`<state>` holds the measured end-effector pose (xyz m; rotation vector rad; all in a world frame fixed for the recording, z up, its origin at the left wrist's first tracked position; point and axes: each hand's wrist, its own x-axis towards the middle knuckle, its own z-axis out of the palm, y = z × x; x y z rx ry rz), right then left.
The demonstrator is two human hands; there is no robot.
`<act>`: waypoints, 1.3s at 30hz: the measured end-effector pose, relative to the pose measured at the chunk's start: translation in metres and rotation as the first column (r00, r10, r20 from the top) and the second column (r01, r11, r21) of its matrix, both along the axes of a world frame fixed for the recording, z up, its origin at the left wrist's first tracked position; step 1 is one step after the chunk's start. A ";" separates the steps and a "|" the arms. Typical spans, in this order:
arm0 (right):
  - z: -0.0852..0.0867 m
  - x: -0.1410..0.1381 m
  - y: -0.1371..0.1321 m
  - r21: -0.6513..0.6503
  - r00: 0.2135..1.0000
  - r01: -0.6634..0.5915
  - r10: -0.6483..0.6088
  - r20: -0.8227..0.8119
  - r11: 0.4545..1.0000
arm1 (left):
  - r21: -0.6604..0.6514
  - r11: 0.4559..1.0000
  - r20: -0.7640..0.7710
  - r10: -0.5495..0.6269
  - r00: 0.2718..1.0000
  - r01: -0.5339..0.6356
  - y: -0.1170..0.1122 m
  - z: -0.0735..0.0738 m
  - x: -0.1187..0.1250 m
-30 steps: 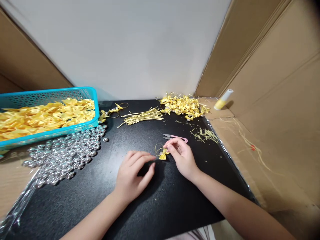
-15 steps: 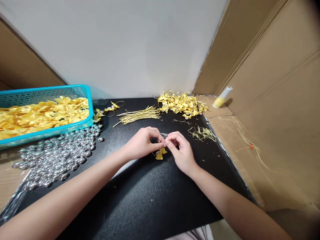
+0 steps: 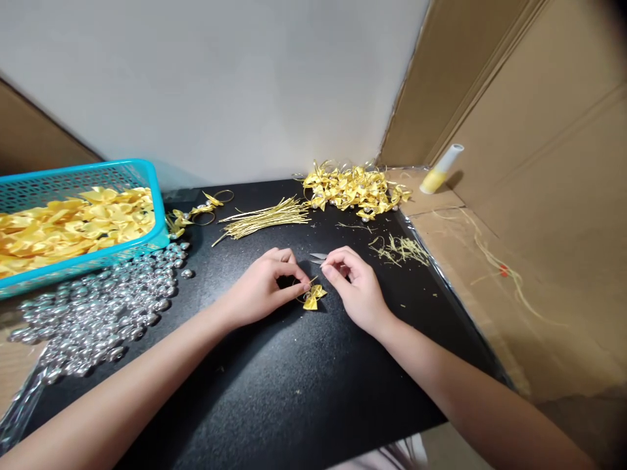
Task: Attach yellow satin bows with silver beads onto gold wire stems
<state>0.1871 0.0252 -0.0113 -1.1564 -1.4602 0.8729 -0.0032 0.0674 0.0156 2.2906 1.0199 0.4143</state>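
A small yellow ribbon bow [image 3: 312, 299] with a thin gold cord lies on the black table top [image 3: 274, 391] between my hands. My left hand [image 3: 262, 287] is closed, its fingertips pinching the gold cord at the bow. My right hand [image 3: 356, 287] is curled just right of the bow, fingertips pinched together near the cord. Behind my right fingers lie small snips [image 3: 317, 258], mostly hidden by that hand.
A turquoise basket [image 3: 147, 189] of yellow bows stands at left, a heap of silver bells [image 3: 98, 307] in front of it. Gold cords [image 3: 264, 219], finished bows [image 3: 350, 189], cord trimmings [image 3: 401, 248] and a yellow thread spool [image 3: 441, 170] lie behind. Cardboard walls enclose the right.
My left hand came up from the table to the bow and pinched its cord. Both hands and the bow shifted slightly; the pinch has moved lower, onto the bow.
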 end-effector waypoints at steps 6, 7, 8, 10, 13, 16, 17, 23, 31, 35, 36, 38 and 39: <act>0.002 0.003 0.002 0.012 0.999 0.012 -0.012 -0.052 1.000 | -0.040 0.999 -0.017 -0.031 0.999 0.031 -0.003 -0.004 -0.001; 0.002 0.003 0.002 0.012 0.998 0.015 -0.015 -0.055 1.000 | -0.051 0.998 -0.024 -0.038 0.999 0.037 -0.004 -0.004 -0.001; 0.002 0.004 0.002 0.014 0.998 0.019 -0.018 -0.057 1.000 | -0.061 0.997 -0.030 -0.046 0.999 0.044 -0.004 -0.004 -0.001; 0.003 0.005 0.003 0.020 0.998 0.023 -0.022 -0.060 1.000 | -0.075 0.996 -0.044 -0.059 0.997 0.056 -0.004 -0.005 0.000; 0.003 0.008 0.004 0.022 0.997 0.026 -0.024 -0.073 0.999 | -0.083 0.994 -0.059 -0.072 0.996 0.067 -0.005 -0.006 0.001; 0.004 0.009 0.006 0.017 0.996 0.030 -0.029 -0.089 0.999 | -0.092 0.993 -0.063 -0.077 0.995 0.071 -0.006 -0.006 0.002; 0.003 0.009 0.006 0.012 0.995 0.033 -0.032 -0.093 0.999 | -0.095 0.993 -0.065 -0.078 0.995 0.071 -0.007 -0.006 0.002; 0.004 0.006 0.006 -0.133 0.950 -0.020 -0.022 -0.311 0.991 | -0.117 0.988 -0.067 -0.106 0.992 0.098 -0.013 -0.004 0.005; 0.007 0.003 0.005 -0.219 0.858 -0.109 -0.020 -0.514 0.970 | -0.123 0.984 -0.081 -0.137 0.987 0.127 -0.022 -0.005 0.010; 0.006 0.002 0.006 -0.206 0.850 -0.101 -0.023 -0.526 0.973 | -0.136 0.981 -0.095 -0.151 0.984 0.138 -0.026 -0.004 0.014; 0.005 0.002 0.006 -0.203 0.850 -0.102 -0.021 -0.527 0.974 | -0.138 0.981 -0.098 -0.153 0.983 0.139 -0.027 -0.003 0.016; 0.005 0.003 0.006 -0.197 0.849 -0.103 -0.017 -0.528 0.975 | -0.137 0.980 -0.103 -0.159 0.982 0.145 -0.030 -0.003 0.018; 0.005 0.003 0.006 -0.194 0.848 -0.100 -0.018 -0.530 0.976 | -0.138 0.979 -0.109 -0.164 0.980 0.148 -0.031 -0.003 0.018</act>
